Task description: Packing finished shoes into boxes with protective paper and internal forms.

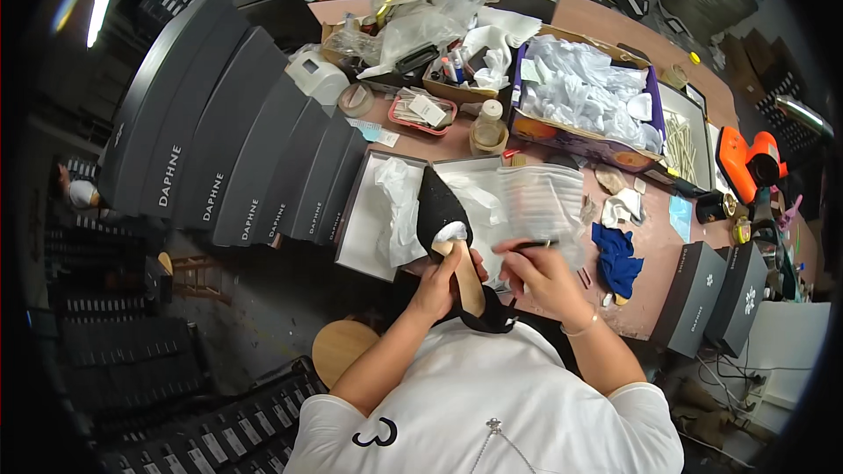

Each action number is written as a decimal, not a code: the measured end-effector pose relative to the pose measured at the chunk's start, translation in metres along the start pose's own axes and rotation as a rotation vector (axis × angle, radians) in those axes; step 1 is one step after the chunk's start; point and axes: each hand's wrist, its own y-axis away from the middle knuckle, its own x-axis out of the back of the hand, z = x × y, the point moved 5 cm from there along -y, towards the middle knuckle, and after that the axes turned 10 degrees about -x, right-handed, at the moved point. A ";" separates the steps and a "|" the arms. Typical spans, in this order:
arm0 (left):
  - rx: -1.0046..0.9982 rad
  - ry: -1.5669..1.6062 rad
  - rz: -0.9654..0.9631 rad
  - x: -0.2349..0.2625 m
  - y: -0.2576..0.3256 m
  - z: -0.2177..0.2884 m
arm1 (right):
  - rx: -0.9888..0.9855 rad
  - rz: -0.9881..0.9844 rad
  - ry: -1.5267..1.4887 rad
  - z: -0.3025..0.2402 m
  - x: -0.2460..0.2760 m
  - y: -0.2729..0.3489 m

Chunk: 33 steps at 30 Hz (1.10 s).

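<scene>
Black pointed shoe (442, 211) sits dead centre, sole up, left hand (436, 285) wrapped around it while the right hand (542, 270) pinches a thin dark tool (534, 245). Open white box (369, 228) at 10 o'clock, blue rag (616, 259) at 3. Dark grey boxes (228, 149) stacked at 9, two more (716, 294) at 4.

In my view: a black, finely sparkling pointed shoe (436, 202) with a tan insole and heel (465, 276); white tissue paper (397, 211) in a white-lined shoebox (356, 237); dark grey box lids (237, 149) with white lettering; a deep blue cloth (616, 259); a pinkish-brown tabletop (654, 290); an orange tool (746, 162); my white shirt (492, 404).
</scene>
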 end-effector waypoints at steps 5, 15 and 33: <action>-0.123 0.018 0.145 0.024 0.012 -0.030 | 0.305 0.213 1.259 0.022 -0.038 -0.045; 0.033 -0.007 0.398 0.063 0.010 -0.039 | 0.220 -0.136 1.199 0.053 -0.063 -0.039; -0.556 -1.908 -0.030 0.132 0.003 0.047 | -0.085 -0.275 0.111 0.058 0.004 -0.009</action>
